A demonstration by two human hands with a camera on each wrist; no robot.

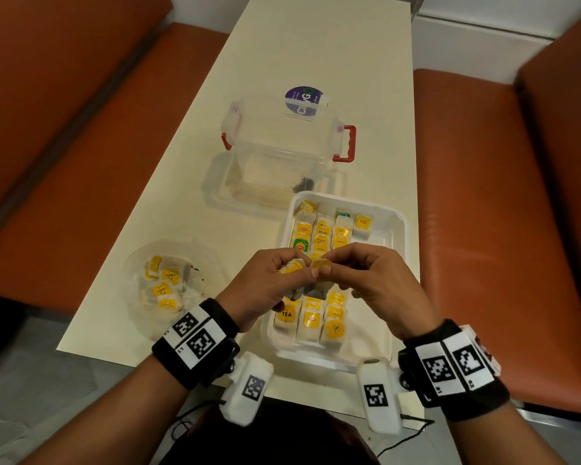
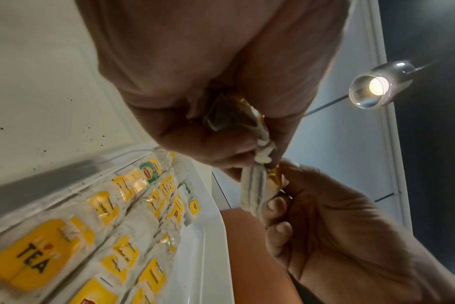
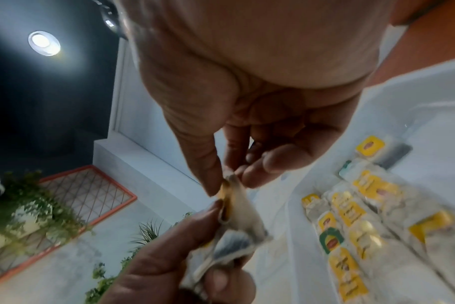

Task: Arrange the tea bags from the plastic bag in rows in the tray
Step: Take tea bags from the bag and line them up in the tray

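Note:
Both hands hover over the middle of the white tray [image 1: 394, 220], which holds rows of yellow-tagged tea bags [image 1: 311, 322]. My left hand [image 1: 297, 268] grips a small bunch of tea bags [image 2: 253, 189]. My right hand [image 1: 324, 267] pinches the top of one tea bag [image 3: 237, 197] of that bunch between thumb and fingers, at its yellow tag [image 1: 321, 263]. The crumpled clear plastic bag [image 1: 138, 263], to the left of the tray, still holds several tea bags [image 1: 163, 283]. The hands hide the middle rows of the tray.
A clear plastic box with red handles [image 1: 348, 142] stands behind the tray on its lid [image 1: 215, 193]. Tea dust is scattered around the plastic bag. Orange bench seats [image 1: 477, 196] flank the narrow cream table [image 1: 316, 45].

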